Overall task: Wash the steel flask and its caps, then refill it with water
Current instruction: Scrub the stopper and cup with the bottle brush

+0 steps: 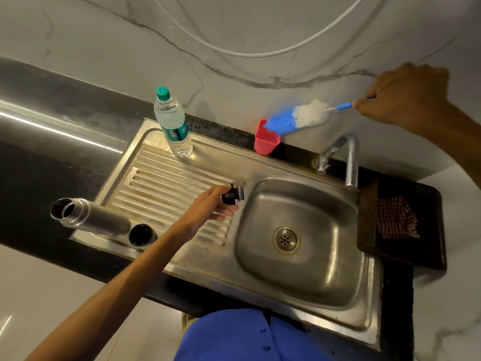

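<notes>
We see grey-veined marble wall [234, 35], white cable [260, 53] looping across it, black worktop [39, 162]; pale floor [39, 282], perhaps tile.

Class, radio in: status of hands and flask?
Left hand grips black cap on drainboard. Right hand holds bottle brush. Steel flask open, unwashed. Nothing blocking.

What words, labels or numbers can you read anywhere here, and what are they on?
Plastic water bottle: its teal label carries white lettering and a small printed patch, all too blurred and turned away to read.
Steel flask, black caps, brush, red cup: no text visible.
</notes>
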